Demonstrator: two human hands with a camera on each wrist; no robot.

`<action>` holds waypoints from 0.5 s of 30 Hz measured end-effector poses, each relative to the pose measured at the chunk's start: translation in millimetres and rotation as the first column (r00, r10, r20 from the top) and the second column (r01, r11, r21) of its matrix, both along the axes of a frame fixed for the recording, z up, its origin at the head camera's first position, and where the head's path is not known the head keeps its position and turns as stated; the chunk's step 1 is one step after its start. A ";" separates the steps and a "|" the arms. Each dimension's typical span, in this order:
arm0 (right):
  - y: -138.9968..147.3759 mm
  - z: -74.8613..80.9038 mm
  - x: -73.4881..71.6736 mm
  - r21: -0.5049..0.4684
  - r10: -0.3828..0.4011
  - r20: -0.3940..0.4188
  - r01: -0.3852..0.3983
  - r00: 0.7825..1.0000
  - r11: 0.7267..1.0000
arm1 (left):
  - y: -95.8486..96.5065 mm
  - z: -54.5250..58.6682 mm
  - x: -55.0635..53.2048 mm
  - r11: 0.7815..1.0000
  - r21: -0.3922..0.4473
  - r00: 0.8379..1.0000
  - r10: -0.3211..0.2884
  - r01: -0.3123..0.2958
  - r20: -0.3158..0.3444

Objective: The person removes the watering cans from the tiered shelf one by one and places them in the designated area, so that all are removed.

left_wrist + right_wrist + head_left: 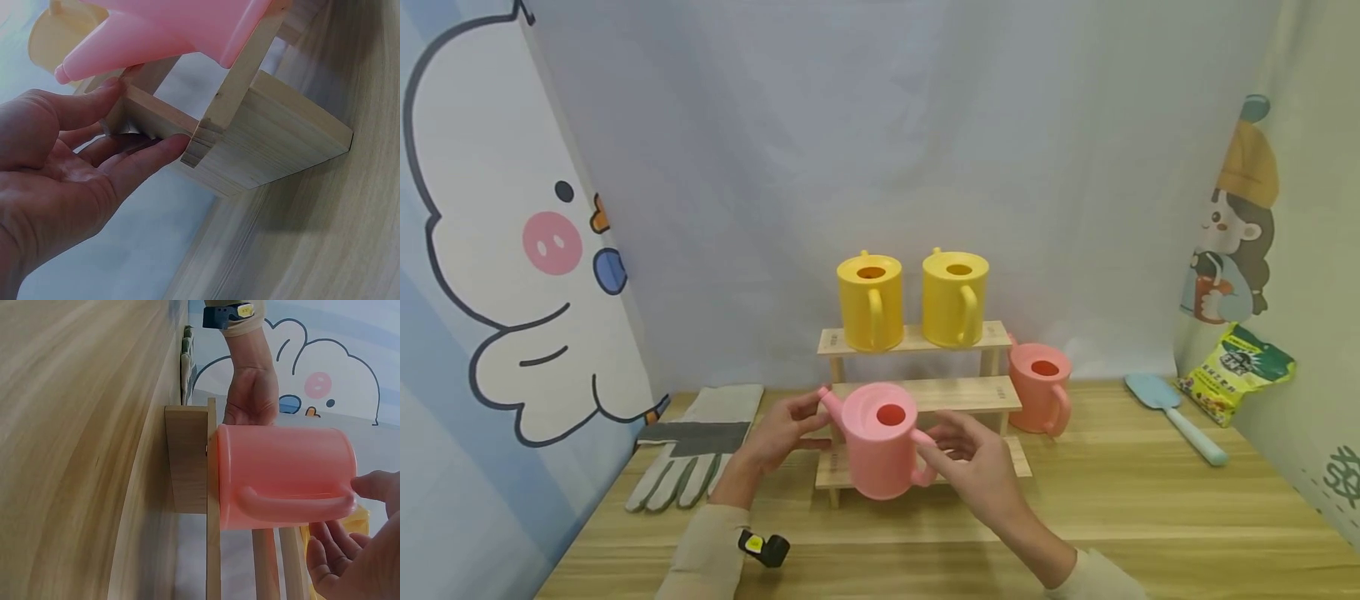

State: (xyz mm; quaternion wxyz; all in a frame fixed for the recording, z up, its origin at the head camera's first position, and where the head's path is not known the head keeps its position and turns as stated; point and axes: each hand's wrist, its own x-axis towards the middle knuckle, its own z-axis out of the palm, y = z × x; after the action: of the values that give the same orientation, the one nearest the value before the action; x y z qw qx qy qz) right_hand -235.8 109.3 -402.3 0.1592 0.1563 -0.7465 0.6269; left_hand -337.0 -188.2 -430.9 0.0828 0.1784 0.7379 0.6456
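Observation:
A pink watering can [880, 454] stands upright on the lowest step of a small wooden tiered stand [951, 392]. Its spout points left and its handle right. My left hand [784, 433] is beside the spout, thumb and fingers spread apart. In the left wrist view those fingers [153, 159] overlap the end of the stand, below the spout; whether they touch the wood I cannot tell. My right hand [977, 467] is at the can's handle [294, 506], its thumb close to the handle's top and its fingers loosely bent, not wrapped around it.
Two yellow watering cans [871, 304] stand on the top step. Another pink watering can [1037, 392] is on the table right of the stand. Farther right lie a light-blue trowel [1176, 417] and a green-yellow packet [1236, 375]. Work gloves [700, 446] lie at left.

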 end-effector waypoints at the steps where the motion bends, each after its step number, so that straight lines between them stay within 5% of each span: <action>1: -0.4 0.1 0.0 0.002 -0.002 -0.001 0.002 1.000 1.000 | 0.0 0.2 -0.1 1.000 0.001 1.000 -0.004 0.004 -0.004; 15: -5.7 -6.0 -2.1 -0.014 0.024 0.036 -0.023 0.999 1.000 | 0.8 0.9 1.1 1.000 -0.001 1.000 0.011 -0.011 0.001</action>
State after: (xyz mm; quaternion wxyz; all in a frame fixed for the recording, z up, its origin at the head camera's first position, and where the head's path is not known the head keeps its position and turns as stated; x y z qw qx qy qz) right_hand -237.8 103.7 -408.2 0.1394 0.1528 -0.7430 0.6365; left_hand -335.9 -187.3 -430.0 0.0799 0.1740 0.7393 0.6456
